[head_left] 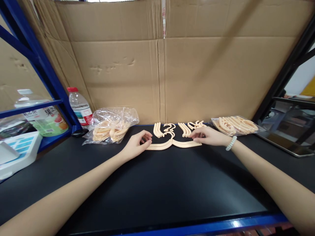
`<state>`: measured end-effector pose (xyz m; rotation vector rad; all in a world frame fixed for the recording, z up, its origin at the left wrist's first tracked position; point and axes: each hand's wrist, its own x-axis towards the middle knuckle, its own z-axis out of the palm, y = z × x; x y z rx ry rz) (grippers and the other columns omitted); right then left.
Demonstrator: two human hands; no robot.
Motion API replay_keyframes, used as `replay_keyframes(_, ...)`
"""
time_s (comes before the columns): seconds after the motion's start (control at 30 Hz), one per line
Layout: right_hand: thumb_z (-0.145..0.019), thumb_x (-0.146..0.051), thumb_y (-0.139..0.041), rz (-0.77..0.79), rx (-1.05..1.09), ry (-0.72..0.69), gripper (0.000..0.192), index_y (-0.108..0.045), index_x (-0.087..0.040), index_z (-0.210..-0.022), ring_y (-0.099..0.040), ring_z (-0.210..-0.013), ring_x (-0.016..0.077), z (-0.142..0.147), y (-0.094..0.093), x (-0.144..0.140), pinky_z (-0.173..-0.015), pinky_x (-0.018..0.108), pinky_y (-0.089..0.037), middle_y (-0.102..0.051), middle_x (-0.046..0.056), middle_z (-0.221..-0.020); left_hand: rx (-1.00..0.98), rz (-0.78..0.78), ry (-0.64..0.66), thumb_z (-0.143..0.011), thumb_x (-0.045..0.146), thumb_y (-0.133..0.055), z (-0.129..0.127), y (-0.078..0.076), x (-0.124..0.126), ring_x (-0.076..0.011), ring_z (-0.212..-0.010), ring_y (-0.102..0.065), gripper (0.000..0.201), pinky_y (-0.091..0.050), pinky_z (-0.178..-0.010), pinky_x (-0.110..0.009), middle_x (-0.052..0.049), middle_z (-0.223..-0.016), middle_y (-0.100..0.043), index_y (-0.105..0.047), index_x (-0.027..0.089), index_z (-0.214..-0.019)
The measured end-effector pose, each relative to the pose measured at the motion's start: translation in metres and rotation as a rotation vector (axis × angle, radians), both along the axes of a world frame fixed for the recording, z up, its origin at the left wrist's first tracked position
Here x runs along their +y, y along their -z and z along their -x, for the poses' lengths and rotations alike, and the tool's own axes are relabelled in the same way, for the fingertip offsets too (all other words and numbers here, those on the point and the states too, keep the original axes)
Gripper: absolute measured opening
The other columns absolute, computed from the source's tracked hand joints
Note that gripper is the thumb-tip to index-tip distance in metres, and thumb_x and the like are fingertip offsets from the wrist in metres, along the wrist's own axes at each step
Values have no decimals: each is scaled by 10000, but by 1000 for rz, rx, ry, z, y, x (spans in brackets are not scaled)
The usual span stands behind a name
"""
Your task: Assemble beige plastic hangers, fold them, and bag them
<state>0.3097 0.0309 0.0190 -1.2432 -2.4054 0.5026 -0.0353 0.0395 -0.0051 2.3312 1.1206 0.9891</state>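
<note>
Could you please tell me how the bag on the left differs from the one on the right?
The left bag is puffed and crumpled; the right bag lies flatter. The left bag has much slack plastic above its pieces; the right bag's pieces nearly fill it. Both are clear plastic, on the black tabletop.

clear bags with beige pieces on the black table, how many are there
2: a crumpled bag beside the red-capped bottle on the left, and a flatter bag on the right, behind the bracelet. Another could be hidden under the crumpled bag.
</note>
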Motion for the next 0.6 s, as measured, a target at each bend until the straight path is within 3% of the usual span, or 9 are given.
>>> replay_keyframes(0.17,-843,-399,-504,-46,32,106,307,-693,-174,-933,-613,-767,200,-5,4,5,-679,332,-471,-707,70,-887,-94,52,-98,-818,354,-537,6,6,14,-194,-805,-643,204,-542,-686,-333,-53,-855,-651,-585,170,-891)
replay_keyframes(0.6,-844,-329,-514,-157,59,113,242,-703,-179,-861,-624,-737,185,5,10,7,-646,300,-463,-712,56,-835,-34,-31,-74,-786,278,-551,1,6,17,-176,-748,-642,126,-535,-672,-310,-23,-792,-666,-613,191,-853)
